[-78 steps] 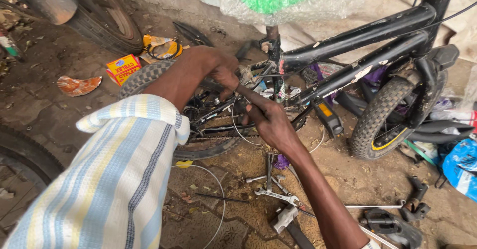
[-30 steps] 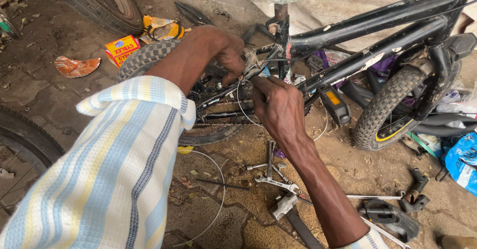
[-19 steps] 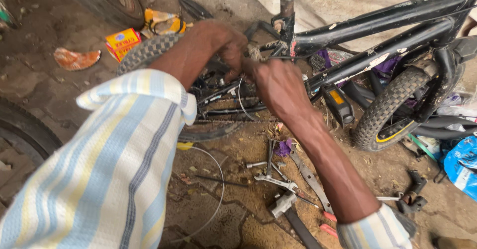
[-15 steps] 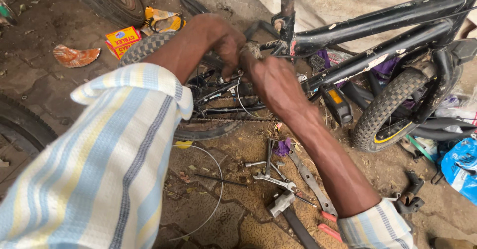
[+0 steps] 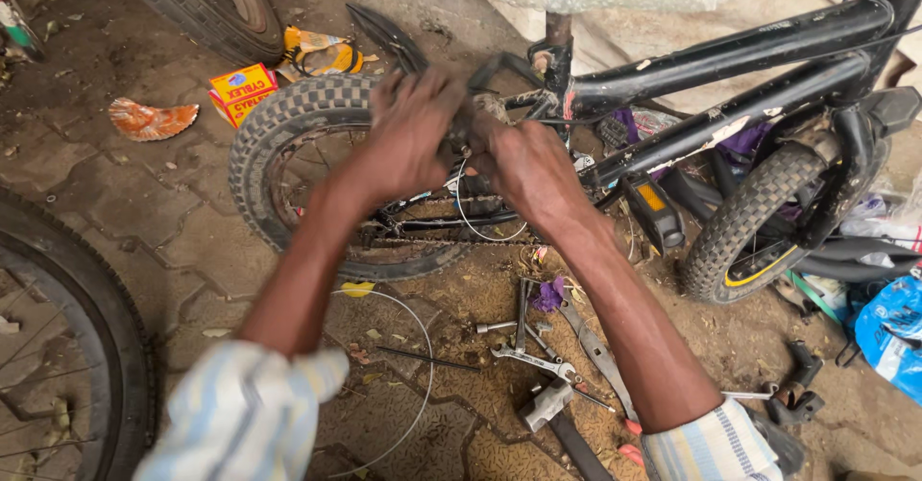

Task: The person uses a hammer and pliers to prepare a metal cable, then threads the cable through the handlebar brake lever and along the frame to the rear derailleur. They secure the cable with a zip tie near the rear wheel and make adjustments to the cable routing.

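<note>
A small black bicycle (image 5: pixel 730 59) stands on the dirt floor, its knobbly rear wheel (image 5: pixel 259 126) on the left. Both of my hands meet just behind the seat tube, above the chain. My left hand (image 5: pixel 413 126) curls its fingers around a small dark part there. My right hand (image 5: pixel 523 169) grips the same spot from the right. The part itself is blurred and mostly hidden by my fingers. A thin cable (image 5: pixel 471 227) loops down from between the hands. An orange-reflector pedal (image 5: pixel 653 207) sits just right of my right wrist.
Spanners (image 5: pixel 528 356) and a hammer (image 5: pixel 547 404) lie on the ground under my right forearm, beside a loose wire (image 5: pixel 418 385). A large tyre (image 5: pixel 106 347) fills the left edge, another tyre (image 5: pixel 221 6) the top. An orange box (image 5: pixel 242 87) and a blue bag (image 5: pixel 888 332) lie nearby.
My hands have drawn closer together at the seat tube. My left arm has pulled back, so its sleeve now sits low in view.
</note>
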